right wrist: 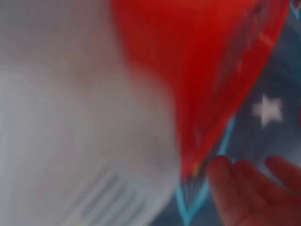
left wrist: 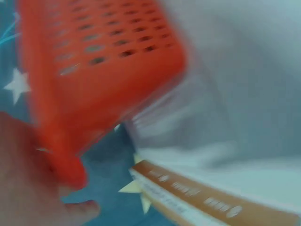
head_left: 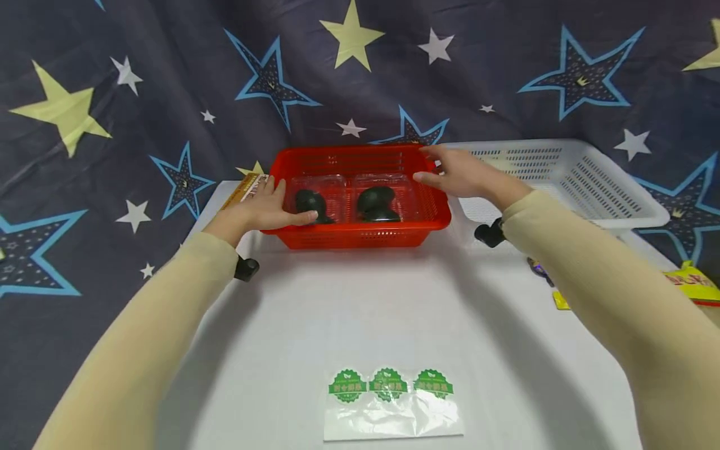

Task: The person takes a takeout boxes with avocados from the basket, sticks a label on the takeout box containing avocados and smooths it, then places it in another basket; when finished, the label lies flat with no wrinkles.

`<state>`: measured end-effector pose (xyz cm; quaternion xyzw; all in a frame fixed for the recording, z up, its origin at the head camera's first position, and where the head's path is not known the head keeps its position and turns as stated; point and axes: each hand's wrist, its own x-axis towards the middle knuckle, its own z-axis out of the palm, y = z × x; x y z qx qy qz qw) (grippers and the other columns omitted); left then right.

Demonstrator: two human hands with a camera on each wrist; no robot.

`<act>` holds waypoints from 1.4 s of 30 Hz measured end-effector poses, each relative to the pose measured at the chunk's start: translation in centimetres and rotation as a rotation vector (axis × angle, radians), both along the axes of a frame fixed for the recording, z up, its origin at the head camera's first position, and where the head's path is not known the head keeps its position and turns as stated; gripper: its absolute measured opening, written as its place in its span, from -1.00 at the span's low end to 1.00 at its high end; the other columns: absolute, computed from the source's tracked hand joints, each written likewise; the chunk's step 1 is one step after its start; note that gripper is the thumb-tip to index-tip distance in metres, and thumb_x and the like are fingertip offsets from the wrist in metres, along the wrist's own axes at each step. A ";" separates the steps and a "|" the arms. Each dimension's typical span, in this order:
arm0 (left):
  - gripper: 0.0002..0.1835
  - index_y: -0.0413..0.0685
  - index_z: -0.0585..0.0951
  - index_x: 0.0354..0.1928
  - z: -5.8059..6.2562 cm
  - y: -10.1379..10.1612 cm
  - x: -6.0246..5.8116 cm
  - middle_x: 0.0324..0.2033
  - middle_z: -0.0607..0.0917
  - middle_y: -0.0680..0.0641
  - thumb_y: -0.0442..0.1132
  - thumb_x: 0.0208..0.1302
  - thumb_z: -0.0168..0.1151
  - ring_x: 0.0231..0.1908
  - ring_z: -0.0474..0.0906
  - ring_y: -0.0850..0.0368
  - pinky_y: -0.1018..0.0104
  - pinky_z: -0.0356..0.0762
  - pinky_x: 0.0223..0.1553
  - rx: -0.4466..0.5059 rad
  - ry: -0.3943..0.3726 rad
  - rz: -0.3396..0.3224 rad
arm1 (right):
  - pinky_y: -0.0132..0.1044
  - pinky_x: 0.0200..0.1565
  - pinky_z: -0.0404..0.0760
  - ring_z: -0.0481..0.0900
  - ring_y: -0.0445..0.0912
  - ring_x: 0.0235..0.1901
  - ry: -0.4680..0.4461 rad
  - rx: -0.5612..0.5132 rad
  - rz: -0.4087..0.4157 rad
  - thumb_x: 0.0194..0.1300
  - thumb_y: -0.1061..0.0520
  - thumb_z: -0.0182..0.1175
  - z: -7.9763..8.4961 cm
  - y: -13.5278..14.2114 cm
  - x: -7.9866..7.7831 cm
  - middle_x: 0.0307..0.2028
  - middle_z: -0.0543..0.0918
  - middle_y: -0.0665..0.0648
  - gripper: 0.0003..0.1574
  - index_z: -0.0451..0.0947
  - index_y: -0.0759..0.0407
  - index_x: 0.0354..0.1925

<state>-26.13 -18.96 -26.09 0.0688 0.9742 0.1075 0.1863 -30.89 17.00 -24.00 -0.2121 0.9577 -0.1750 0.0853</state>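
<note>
A red plastic basket point(head_left: 360, 236) stands at the back of the white table. Inside it lie two clear plastic trays point(head_left: 332, 184) side by side, with dark green avocados point(head_left: 375, 199) in them. My left hand point(head_left: 255, 209) is at the basket's left rim, thumb stretched out over the front corner and fingers extended. At the right rim is my right hand point(head_left: 464, 173), its fingers relaxed and thumb pointing inward. The right wrist view is blurred, with fingertips point(right wrist: 221, 167) beside the red rim. Parts of both hands are out of the wrist views.
A white slotted basket point(head_left: 624, 215) stands to the right of the red one. Behind my left hand lies a brown and white box point(left wrist: 188, 193). A sheet with green round stickers point(head_left: 388, 412) lies near the front. Yellow packaging point(head_left: 694, 284) is at the right edge.
</note>
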 end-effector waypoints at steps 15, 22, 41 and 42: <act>0.38 -0.39 -0.34 0.42 -2.1 -0.4 0.0 0.44 -0.41 -0.33 0.53 -0.01 0.05 0.41 -0.56 -0.27 -0.16 -0.33 0.37 0.033 0.063 -0.009 | 0.09 0.23 0.32 0.30 0.20 0.19 -0.270 0.115 -0.169 0.17 -0.30 0.23 -3.9 -6.9 -0.8 0.25 0.31 0.38 0.24 -0.12 0.40 0.42; 0.38 -0.40 -0.32 0.43 -2.1 -0.5 0.1 0.44 -0.38 -0.33 0.53 -0.02 0.06 0.42 -0.53 -0.28 -0.16 -0.31 0.37 0.030 0.069 -0.012 | -0.25 -0.34 0.49 0.46 0.01 -0.36 -0.209 -0.038 -0.292 0.09 -0.26 0.34 -3.6 -6.7 -0.6 -0.38 0.47 0.19 -0.27 0.42 0.31 -0.11; 0.40 -0.37 -0.34 0.43 -2.2 -0.3 -0.1 0.44 -0.41 -0.31 0.56 -0.04 0.04 0.41 -0.55 -0.27 -0.19 -0.33 0.37 0.028 0.041 0.000 | -0.10 -0.11 0.62 0.52 0.04 -0.28 -0.317 -0.443 -0.362 0.28 0.07 0.23 -1.8 -5.8 1.0 -0.13 0.33 0.25 -0.36 0.02 0.24 0.04; 0.40 -0.37 -0.34 0.43 -2.2 -0.3 0.0 0.44 -0.41 -0.31 0.56 -0.04 0.04 0.41 -0.55 -0.27 -0.19 -0.32 0.37 0.027 0.040 0.002 | -0.11 -0.11 0.63 0.54 0.02 -0.29 -0.315 -0.468 -0.360 0.29 0.07 0.22 -1.5 -5.7 1.1 -0.11 0.34 0.25 -0.36 0.02 0.24 0.05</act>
